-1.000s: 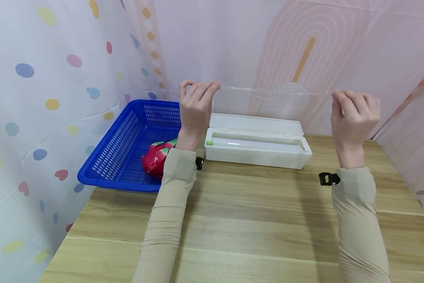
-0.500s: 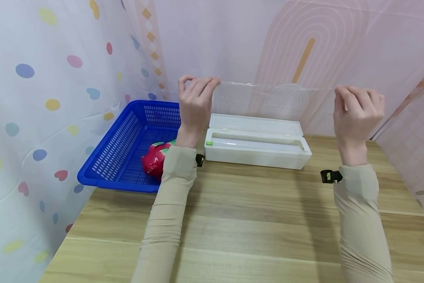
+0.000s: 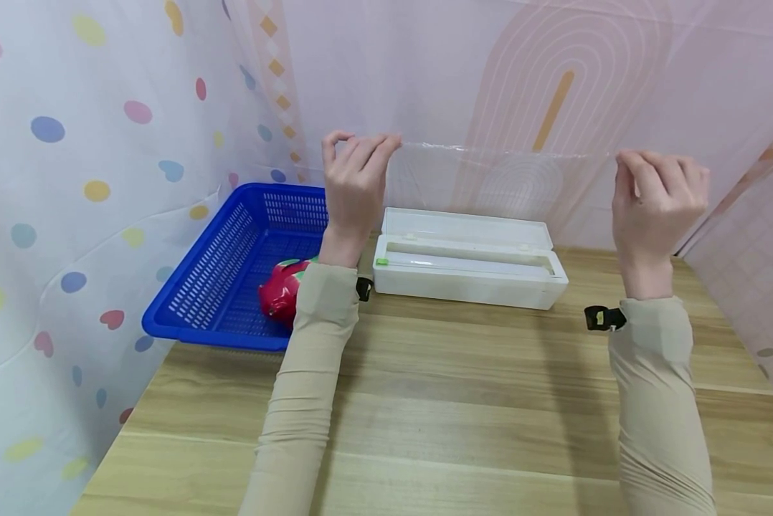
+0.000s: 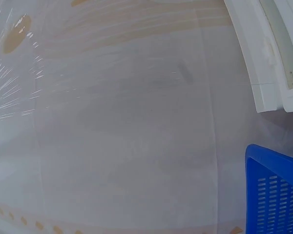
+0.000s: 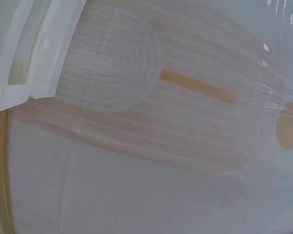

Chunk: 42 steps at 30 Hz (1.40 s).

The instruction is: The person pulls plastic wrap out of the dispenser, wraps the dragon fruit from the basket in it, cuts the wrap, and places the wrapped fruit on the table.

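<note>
A sheet of clear plastic wrap [image 3: 451, 172] stretches upright between my two raised hands, its wrinkled top edge catching the light. My left hand [image 3: 356, 179] pinches the left corner and my right hand [image 3: 660, 197] pinches the right one. Below the sheet stands a white plastic wrap dispenser box [image 3: 470, 287], its lid tipped back and a roll [image 3: 464, 262] lying inside. A small green slider [image 3: 382, 261] sits at the box's left end. In both wrist views the wrap [image 4: 19, 83] shows bright creases, and the fingers are out of sight.
A blue plastic basket [image 3: 199, 334] stands left of the box, with a red and green dragon fruit [image 3: 279, 292] in it, partly hidden behind my left forearm. The wooden table [image 3: 464, 401] lies under everything. Patterned curtains [image 3: 425, 64] hang close behind and at both sides.
Both hands have risen, drawing the wrap's top edge higher above the box. The right hand has also shifted slightly to the right. Box and basket have stayed in place.
</note>
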### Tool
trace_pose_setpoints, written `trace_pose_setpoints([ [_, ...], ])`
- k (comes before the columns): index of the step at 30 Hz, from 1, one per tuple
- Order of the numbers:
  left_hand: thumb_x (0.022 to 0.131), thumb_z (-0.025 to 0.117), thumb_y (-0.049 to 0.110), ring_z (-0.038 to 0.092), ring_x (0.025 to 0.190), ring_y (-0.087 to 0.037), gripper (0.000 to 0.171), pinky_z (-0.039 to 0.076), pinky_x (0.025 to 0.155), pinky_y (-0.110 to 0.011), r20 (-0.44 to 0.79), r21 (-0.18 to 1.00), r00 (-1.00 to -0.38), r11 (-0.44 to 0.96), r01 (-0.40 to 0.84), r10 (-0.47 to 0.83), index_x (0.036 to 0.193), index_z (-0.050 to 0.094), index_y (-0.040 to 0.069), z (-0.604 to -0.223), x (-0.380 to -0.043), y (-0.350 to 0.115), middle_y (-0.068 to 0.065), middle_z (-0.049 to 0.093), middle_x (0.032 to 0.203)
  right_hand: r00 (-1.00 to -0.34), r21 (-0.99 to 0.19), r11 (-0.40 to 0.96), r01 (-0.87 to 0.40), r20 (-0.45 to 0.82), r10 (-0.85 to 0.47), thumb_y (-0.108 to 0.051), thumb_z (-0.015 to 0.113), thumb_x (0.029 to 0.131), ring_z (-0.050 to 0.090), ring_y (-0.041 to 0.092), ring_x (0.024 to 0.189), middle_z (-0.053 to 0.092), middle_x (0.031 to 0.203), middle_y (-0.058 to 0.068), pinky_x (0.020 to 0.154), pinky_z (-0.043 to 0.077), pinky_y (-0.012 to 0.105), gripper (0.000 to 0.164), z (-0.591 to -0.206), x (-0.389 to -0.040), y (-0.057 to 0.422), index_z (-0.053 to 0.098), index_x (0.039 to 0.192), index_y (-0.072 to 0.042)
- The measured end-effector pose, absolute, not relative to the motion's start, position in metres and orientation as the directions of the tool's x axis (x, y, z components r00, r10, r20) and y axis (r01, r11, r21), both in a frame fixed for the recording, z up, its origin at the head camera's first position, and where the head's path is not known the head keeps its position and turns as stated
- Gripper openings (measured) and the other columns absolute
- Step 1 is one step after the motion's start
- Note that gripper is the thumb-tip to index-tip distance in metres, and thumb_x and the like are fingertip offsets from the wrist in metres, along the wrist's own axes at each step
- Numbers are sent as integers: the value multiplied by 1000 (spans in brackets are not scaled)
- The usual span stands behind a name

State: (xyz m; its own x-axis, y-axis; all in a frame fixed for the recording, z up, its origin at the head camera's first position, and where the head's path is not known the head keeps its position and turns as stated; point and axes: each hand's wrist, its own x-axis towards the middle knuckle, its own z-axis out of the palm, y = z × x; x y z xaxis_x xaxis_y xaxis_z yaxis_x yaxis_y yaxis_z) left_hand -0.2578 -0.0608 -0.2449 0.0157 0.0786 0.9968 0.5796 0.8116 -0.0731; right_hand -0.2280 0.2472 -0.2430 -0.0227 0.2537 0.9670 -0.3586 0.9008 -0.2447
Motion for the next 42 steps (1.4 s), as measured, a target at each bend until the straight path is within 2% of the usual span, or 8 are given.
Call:
trace_pose_setpoints([
  [18,95,55,9,66,73,-21,20,44,85,-37,996,-85,45,798,596,72,92,75,6,-231,-252,-59,-7,74,84,28,-256,893,-371,958,286,-20,66,89,57,42,73,72,77,15,80,38,24,23,-231,-224,247,76,76,-3],
  [25,95,54,8,66,73,-20,21,44,86,-36,996,-88,57,791,605,68,92,75,7,-226,-249,-59,-6,74,84,30,-261,898,-353,956,290,-24,64,90,58,41,74,73,77,13,80,38,25,26,-228,-223,250,77,77,-5],
  [31,95,54,8,66,72,-20,22,44,88,-36,995,-94,74,789,607,62,92,75,7,-223,-247,-60,-6,74,85,53,-264,892,-368,952,303,-21,65,89,57,41,73,72,77,14,81,37,24,23,-224,-223,248,76,76,-5],
  [42,95,54,10,67,73,-20,21,44,90,-36,995,-95,82,775,625,56,94,75,7,-217,-245,-60,-7,75,87,45,-264,890,-373,952,301,-23,64,90,57,42,75,73,79,14,81,41,31,25,-218,-219,245,76,78,-4],
])
